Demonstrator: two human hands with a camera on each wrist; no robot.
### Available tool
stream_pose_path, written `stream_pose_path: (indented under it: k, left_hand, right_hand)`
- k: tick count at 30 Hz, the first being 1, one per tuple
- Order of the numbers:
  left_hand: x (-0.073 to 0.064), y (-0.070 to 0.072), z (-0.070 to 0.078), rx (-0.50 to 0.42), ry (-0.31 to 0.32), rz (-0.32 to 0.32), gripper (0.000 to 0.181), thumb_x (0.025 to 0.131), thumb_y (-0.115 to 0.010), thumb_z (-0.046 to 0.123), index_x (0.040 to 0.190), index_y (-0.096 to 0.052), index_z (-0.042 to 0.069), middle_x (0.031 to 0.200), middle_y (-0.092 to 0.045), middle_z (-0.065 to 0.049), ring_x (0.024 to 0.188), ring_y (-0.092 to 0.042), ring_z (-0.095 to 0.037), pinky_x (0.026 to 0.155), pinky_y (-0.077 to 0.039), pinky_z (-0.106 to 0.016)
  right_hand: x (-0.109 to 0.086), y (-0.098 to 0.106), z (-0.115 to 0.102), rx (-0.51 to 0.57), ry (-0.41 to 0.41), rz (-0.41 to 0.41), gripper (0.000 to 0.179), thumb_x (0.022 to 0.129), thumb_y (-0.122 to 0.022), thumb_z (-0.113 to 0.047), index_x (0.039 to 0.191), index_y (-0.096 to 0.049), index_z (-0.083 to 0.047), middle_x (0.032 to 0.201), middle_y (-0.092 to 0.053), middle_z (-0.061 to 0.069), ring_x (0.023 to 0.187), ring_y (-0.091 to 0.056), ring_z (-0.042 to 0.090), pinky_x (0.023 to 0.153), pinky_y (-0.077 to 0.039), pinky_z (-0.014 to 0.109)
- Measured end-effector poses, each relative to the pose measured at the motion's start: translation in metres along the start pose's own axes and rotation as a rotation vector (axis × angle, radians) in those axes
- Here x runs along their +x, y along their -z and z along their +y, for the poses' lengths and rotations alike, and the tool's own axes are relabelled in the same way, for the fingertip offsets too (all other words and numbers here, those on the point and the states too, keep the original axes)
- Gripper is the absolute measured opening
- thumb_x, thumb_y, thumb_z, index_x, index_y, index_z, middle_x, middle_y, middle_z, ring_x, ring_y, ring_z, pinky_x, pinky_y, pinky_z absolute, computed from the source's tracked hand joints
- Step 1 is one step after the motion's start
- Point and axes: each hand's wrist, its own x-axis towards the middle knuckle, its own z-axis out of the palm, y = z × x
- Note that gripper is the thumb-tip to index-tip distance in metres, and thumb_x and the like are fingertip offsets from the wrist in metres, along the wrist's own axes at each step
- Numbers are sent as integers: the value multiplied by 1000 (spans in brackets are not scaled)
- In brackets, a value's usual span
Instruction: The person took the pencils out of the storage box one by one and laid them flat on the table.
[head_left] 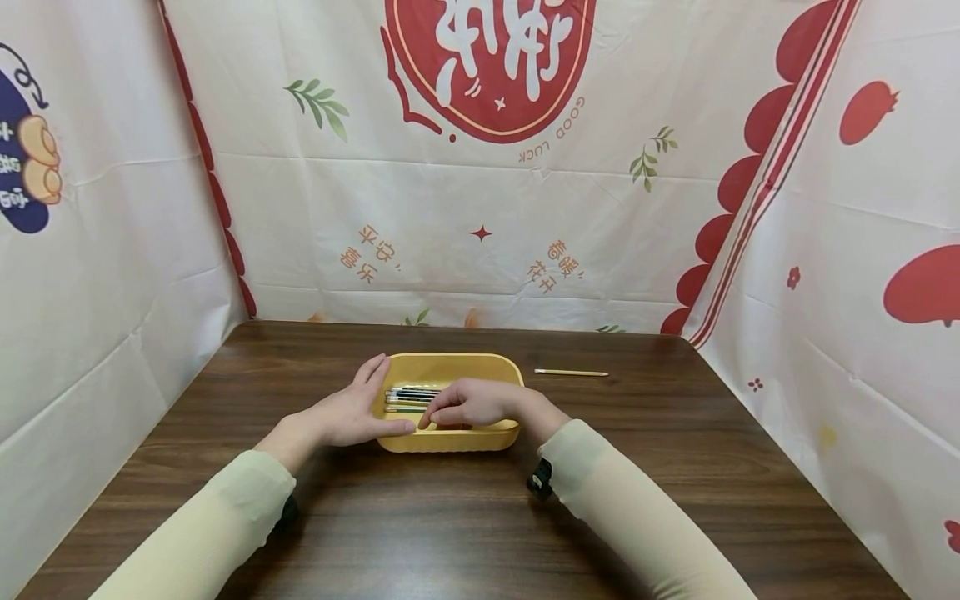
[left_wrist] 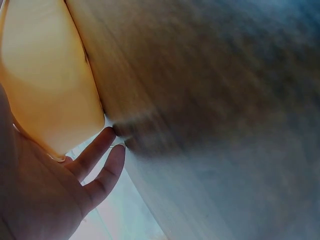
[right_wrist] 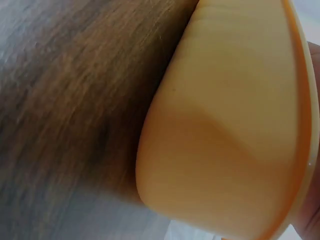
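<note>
A yellow plastic basket (head_left: pixel 450 442) rests on the table, with several pencils (head_left: pixel 408 398), dark and green ones among them, lying side by side within. My left hand (head_left: pixel 352 414) is spread at its left end, thumb along the front rim and fingers against the side. In the left wrist view, straight fingers (left_wrist: pixel 105 175) show beside the basket wall (left_wrist: pixel 50 80). My right hand (head_left: pixel 472 402) reaches over the right rim into the basket, fingers bent down by the pencils' right ends. Whether it pinches anything is hidden; the right wrist view shows mostly the outer wall (right_wrist: pixel 225 125).
One yellow pencil (head_left: pixel 572 372) lies alone on the dark wooden table (head_left: pixel 420 533), to the right of the basket and toward the back. Printed white curtains (head_left: pixel 480 192) hang behind the table and on both sides.
</note>
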Motion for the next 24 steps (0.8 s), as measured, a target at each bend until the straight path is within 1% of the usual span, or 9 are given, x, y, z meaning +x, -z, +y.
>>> stream_pose_path:
  k: [1,3,5,8,10,13,17,20,24]
  left_hand:
    - [0,0,0,0,-1,1,129,79,-63,83,165,1,12,172,6,-7,149,-34,-37,115,-37,-56]
    - [0,0,0,-3,0,1,129,78,-63,83,165,1,12,172,6,-7,149,-34,-37,115,-37,-56]
    - [0,1,1,-5,8,-1,130,77,-63,84,165,2,14,172,6,-6,149,-34,-36,115,-37,-56]
    - [0,0,0,-3,9,-3,130,77,-62,84,165,3,13,172,7,-7,149,-34,-37,114,-37,-57]
    - [0,0,-1,0,13,-4,130,77,-62,85,165,3,13,172,6,-7,149,-34,-38,114,-38,-57]
    - [-1,0,-1,2,10,1,130,78,-62,84,165,2,12,171,6,-8,148,-35,-37,114,-38,-57]
    - [-1,-2,-1,-2,16,5,130,78,-63,83,165,1,13,172,5,-7,147,-38,-37,113,-39,-56]
    - [-1,-2,-2,-4,23,2,129,78,-63,84,165,2,14,172,6,-6,146,-39,-37,113,-40,-56]
    - [0,-2,-1,-1,22,4,129,77,-62,84,165,2,14,172,6,-5,146,-39,-36,113,-39,-56]
  right_hand:
    - [0,0,0,4,-2,1,26,108,-52,-29,121,-74,-27,83,-62,-5,68,-51,8,66,-46,23]
    - [0,1,-1,11,-11,13,25,107,-53,-29,120,-74,-26,84,-64,-4,70,-56,8,67,-49,24]
    - [1,2,-1,14,-20,29,24,106,-55,-27,120,-74,-23,88,-68,-3,75,-62,10,70,-52,26]
    - [1,3,1,-25,-30,60,21,102,-63,-24,119,-75,-20,98,-73,-6,85,-67,10,78,-55,26]
    - [2,2,2,-60,-29,75,20,99,-68,-20,118,-75,-19,98,-73,-8,87,-65,8,81,-54,24]
    - [5,0,4,-131,-15,86,20,96,-73,-16,116,-76,-19,94,-71,-12,86,-62,2,82,-52,21]
    - [9,-5,9,-204,6,92,21,95,-73,-11,113,-78,-19,91,-70,-9,81,-59,1,79,-51,20]
    - [11,-8,12,-227,9,108,21,94,-74,-12,112,-78,-20,91,-69,-8,82,-59,2,79,-51,21]
    - [10,-8,16,-235,8,138,18,94,-74,-16,110,-78,-22,93,-70,-12,83,-60,0,80,-51,21]
